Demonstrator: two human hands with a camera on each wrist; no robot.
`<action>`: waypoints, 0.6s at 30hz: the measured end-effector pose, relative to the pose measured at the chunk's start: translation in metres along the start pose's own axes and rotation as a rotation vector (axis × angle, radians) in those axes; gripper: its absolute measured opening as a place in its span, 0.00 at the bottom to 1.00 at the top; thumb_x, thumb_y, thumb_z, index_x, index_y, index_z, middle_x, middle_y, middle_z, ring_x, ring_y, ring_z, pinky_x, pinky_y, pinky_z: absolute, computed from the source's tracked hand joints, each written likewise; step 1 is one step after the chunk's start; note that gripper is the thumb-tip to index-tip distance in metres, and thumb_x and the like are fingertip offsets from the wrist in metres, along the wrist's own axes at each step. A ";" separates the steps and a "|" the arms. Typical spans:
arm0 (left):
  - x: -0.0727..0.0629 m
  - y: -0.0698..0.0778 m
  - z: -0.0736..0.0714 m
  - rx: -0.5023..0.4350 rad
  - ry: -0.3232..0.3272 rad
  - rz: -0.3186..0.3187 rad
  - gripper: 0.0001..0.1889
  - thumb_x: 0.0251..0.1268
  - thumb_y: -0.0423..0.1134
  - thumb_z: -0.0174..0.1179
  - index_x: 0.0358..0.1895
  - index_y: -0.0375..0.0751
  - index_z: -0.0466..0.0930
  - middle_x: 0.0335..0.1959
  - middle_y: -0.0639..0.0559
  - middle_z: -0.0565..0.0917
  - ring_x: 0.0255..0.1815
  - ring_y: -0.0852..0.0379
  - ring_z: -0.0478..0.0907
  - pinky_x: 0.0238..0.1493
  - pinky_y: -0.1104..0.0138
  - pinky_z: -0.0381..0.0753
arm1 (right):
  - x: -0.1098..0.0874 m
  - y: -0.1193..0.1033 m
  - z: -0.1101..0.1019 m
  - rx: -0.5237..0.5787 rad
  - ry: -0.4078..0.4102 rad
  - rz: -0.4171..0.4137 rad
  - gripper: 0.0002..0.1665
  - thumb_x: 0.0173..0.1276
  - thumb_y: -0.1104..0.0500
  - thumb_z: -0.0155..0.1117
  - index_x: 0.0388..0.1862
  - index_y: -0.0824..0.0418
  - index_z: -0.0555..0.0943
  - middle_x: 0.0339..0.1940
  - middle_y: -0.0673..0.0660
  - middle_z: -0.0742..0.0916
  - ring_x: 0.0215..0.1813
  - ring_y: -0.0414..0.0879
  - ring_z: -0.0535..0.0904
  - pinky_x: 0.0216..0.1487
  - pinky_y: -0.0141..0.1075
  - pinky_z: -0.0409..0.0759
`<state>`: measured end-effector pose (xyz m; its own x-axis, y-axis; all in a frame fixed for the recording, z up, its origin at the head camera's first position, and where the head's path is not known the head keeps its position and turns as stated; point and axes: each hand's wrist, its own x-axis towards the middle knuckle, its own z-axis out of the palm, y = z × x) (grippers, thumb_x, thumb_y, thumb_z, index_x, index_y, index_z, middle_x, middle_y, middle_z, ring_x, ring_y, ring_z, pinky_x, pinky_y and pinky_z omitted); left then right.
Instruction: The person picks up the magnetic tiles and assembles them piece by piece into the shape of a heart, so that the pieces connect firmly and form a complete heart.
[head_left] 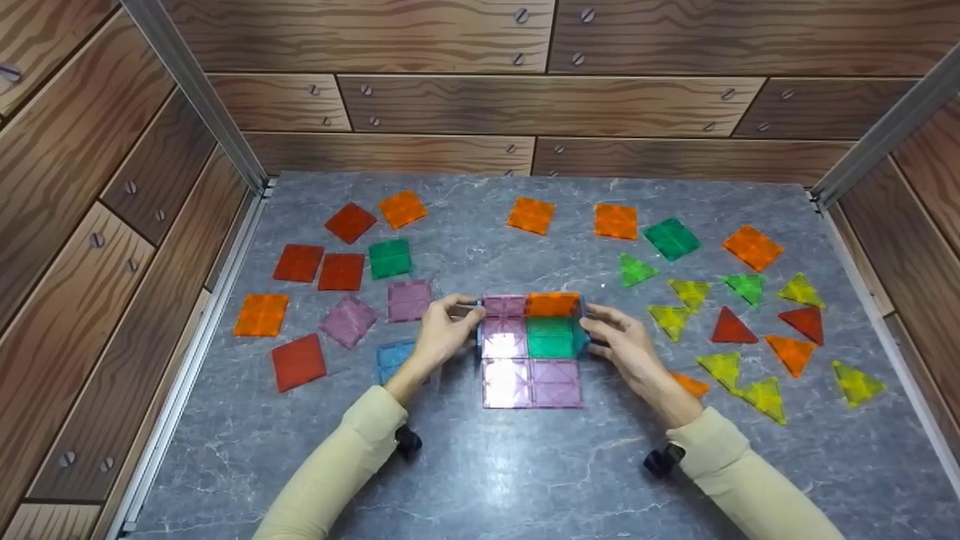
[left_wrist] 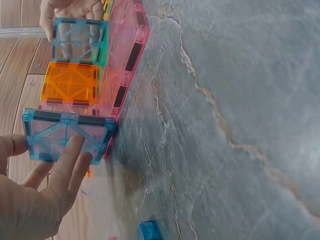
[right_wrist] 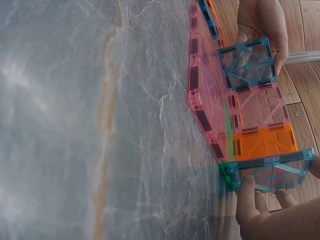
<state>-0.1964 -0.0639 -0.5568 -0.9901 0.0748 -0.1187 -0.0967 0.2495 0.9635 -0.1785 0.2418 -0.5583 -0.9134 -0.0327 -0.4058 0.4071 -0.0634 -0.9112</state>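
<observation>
In the head view, a structure of magnetic square tiles stands mid-table. Its flat part has purple tiles (head_left: pixel 556 384) and a green tile (head_left: pixel 550 337). Along its far edge stand an upright orange tile (head_left: pixel 553 304) and an upright purple tile (head_left: pixel 504 305). My left hand (head_left: pixel 442 334) holds an upright blue tile (left_wrist: pixel 52 131) at the left side, fingers on its outer face and thumb at its edge. On the opposite side, my right hand (head_left: pixel 626 345) grips another upright blue tile (right_wrist: pixel 272 172) the same way. Both blue tiles meet the structure's sides.
Loose red tiles (head_left: pixel 298 362), orange tiles (head_left: pixel 261 315) and purple tiles (head_left: pixel 348 321) lie to the left. A blue tile (head_left: pixel 393 358) lies partly under my left forearm. Several triangle tiles (head_left: pixel 859 384) are scattered right. Wood-patterned walls (head_left: pixel 480 105) enclose the grey marbled table (head_left: pixel 480 480).
</observation>
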 end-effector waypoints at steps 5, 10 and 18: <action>0.001 0.004 0.001 0.074 0.009 0.009 0.19 0.72 0.46 0.68 0.58 0.38 0.85 0.51 0.36 0.90 0.46 0.45 0.91 0.35 0.59 0.92 | 0.000 0.000 0.000 -0.005 -0.003 -0.007 0.37 0.76 0.57 0.68 0.78 0.68 0.68 0.60 0.55 0.83 0.53 0.41 0.84 0.54 0.33 0.87; 0.003 0.006 0.002 0.144 0.031 0.031 0.19 0.71 0.47 0.69 0.57 0.39 0.86 0.51 0.38 0.91 0.48 0.44 0.91 0.38 0.60 0.92 | 0.000 0.001 0.000 -0.012 -0.016 -0.011 0.37 0.77 0.57 0.67 0.79 0.68 0.67 0.60 0.55 0.82 0.52 0.40 0.84 0.54 0.33 0.87; 0.006 0.006 0.003 0.148 0.063 0.053 0.17 0.70 0.44 0.69 0.55 0.37 0.87 0.48 0.37 0.92 0.47 0.44 0.92 0.41 0.59 0.92 | 0.001 -0.001 0.002 -0.024 -0.017 -0.010 0.38 0.77 0.56 0.67 0.80 0.67 0.67 0.65 0.59 0.80 0.54 0.40 0.84 0.54 0.32 0.87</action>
<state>-0.2031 -0.0594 -0.5525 -0.9983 0.0320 -0.0484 -0.0323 0.3869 0.9215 -0.1796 0.2397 -0.5577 -0.9173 -0.0491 -0.3952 0.3971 -0.0394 -0.9169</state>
